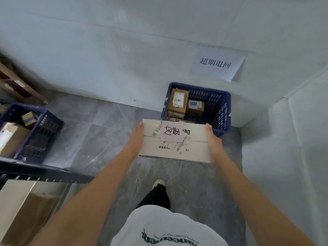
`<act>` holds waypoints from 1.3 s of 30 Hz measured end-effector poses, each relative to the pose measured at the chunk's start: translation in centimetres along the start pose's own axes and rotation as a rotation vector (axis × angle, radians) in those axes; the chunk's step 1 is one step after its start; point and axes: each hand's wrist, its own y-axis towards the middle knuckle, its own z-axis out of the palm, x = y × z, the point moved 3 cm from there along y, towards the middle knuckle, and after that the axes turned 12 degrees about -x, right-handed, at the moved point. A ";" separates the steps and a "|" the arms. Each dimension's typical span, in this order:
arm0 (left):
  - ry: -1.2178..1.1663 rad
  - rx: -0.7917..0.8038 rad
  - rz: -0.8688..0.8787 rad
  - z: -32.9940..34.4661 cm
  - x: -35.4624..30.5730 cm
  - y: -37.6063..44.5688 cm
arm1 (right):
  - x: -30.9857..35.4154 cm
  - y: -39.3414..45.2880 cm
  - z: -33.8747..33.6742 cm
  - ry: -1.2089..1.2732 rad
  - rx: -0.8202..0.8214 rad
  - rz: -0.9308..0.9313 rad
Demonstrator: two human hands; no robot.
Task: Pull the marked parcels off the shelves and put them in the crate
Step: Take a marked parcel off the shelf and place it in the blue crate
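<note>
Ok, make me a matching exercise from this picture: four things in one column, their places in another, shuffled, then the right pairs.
Things:
1. white box
2. paper sign
3. two brown parcels
4. left crate

Places:
A. stuck on the wall above the right crate
B. held between the left hand and the right hand
C. on the floor beside the dark shelf rail
D. inside the crate in the corner

Pairs: 1-B, 2-A, 3-D, 4-C
</note>
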 end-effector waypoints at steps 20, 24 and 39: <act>0.245 0.150 -0.223 29.9 -7.6 10.7 | 3.0 26.4 -8.7 0.118 -0.073 0.231; 0.235 0.110 -0.234 33.1 -7.8 13.5 | 5.9 30.2 -8.0 0.084 -0.029 0.229; 0.360 0.080 -0.290 41.9 -5.5 27.4 | 2.4 45.8 0.2 -0.078 0.079 0.343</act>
